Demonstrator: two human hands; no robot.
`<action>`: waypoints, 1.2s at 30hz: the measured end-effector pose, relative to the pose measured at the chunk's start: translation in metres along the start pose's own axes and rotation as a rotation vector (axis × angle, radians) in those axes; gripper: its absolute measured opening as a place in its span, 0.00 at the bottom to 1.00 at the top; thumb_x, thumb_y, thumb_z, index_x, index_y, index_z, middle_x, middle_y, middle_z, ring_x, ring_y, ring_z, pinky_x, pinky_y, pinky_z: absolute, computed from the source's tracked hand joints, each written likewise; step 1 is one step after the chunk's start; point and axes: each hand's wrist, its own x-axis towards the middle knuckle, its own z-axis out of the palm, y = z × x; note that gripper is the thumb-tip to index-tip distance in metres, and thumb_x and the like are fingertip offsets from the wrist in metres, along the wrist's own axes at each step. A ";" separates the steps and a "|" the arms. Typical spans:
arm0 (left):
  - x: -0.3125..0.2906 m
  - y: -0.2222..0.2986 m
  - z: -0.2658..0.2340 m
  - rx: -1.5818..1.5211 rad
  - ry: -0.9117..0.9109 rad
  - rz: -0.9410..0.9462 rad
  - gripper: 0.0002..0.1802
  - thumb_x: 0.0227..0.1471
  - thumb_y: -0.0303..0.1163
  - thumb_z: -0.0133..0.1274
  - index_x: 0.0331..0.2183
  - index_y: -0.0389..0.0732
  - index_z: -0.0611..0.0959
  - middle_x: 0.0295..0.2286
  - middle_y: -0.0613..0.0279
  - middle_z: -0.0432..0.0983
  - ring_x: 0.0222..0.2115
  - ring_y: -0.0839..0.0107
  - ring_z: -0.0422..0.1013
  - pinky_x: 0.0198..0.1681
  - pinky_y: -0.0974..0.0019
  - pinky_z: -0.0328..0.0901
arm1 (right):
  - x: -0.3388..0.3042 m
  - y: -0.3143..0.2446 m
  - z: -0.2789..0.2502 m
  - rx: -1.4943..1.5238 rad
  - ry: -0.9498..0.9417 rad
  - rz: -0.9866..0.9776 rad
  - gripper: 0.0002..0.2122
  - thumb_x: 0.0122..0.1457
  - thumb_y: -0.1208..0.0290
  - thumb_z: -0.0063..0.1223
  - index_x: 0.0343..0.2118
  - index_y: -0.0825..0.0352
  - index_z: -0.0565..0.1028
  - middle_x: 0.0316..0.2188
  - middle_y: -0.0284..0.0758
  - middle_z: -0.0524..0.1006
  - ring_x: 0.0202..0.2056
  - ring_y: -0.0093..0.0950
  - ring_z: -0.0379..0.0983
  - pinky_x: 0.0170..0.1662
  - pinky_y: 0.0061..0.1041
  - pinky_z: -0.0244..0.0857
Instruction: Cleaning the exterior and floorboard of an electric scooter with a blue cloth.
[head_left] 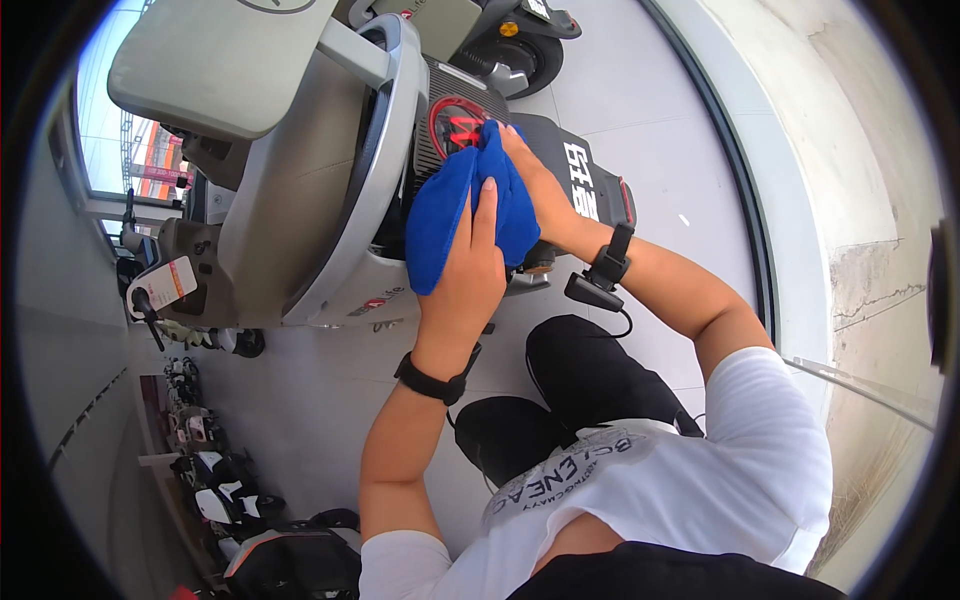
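A blue cloth (440,215) is bunched against the rear of a grey scooter (300,200), just below its red tail light (452,118). My left hand (470,270) grips the cloth from below, fingers pointing up over it. My right hand (530,175) holds the cloth's upper right part, pressed against the black rear fender (590,175). Both wrists wear black bands, and a small black device hangs from the right one.
The scooter's grey seat (215,55) fills the upper left. Another scooter's wheel (520,55) stands behind. A curved glass wall and pale wall run down the right side. More scooters (215,480) line the lower left. My black-trousered knees are below.
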 end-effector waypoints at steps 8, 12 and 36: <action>0.056 0.013 0.002 0.204 0.039 -0.167 0.43 0.46 0.33 0.57 0.61 0.39 0.59 0.53 0.39 0.63 0.56 0.47 0.60 0.56 0.55 0.60 | 0.132 0.040 0.001 0.093 -0.124 -0.264 0.30 0.63 0.62 0.43 0.65 0.66 0.51 0.66 0.46 0.49 0.68 0.42 0.41 0.68 0.36 0.35; 0.066 0.014 0.017 0.421 -0.132 -0.212 0.43 0.48 0.37 0.56 0.63 0.44 0.57 0.58 0.43 0.54 0.58 0.47 0.57 0.57 0.57 0.60 | 0.143 0.052 0.001 -0.045 -0.153 -0.209 0.29 0.63 0.63 0.42 0.65 0.66 0.51 0.67 0.44 0.48 0.67 0.39 0.42 0.68 0.35 0.38; 0.019 0.075 0.061 -0.241 0.072 -0.062 0.31 0.49 0.16 0.46 0.57 0.36 0.66 0.57 0.39 0.57 0.58 0.44 0.56 0.57 0.56 0.61 | 0.029 0.024 -0.103 -0.132 0.092 0.267 0.14 0.62 0.73 0.45 0.49 0.68 0.73 0.47 0.48 0.75 0.49 0.43 0.71 0.54 0.33 0.63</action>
